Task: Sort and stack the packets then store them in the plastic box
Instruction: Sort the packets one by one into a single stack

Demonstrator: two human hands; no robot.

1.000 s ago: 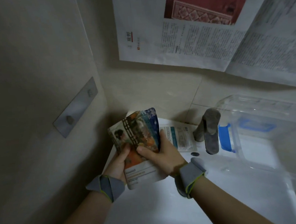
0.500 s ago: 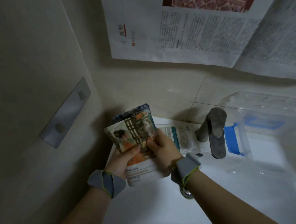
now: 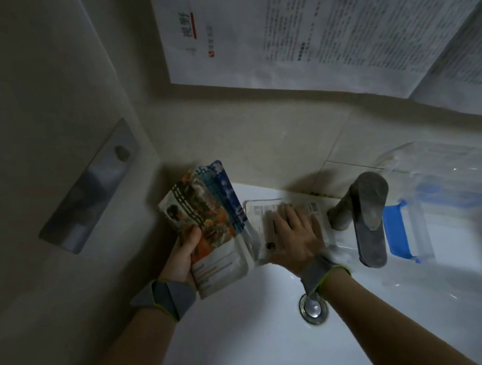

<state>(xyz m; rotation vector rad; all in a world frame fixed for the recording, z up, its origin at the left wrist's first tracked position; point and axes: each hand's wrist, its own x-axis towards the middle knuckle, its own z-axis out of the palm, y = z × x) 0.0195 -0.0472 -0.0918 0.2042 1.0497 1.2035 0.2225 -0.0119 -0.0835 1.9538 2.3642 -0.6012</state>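
Packets stood fanned in the left hand, thumb across the printed front and fingers behind, while the right hand lay flat with fingers spread on a white packet lying on the sink rim beside the tap. They looked thin, light, glossy and likely slippery, so the flat one was probably best lifted by an edge. The plastic box sat beyond the tap.

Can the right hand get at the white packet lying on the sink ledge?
Probably yes: the right hand already lies flat on the white packet beside the faucet, with nothing covering it. The left hand holds the packet stack clear.
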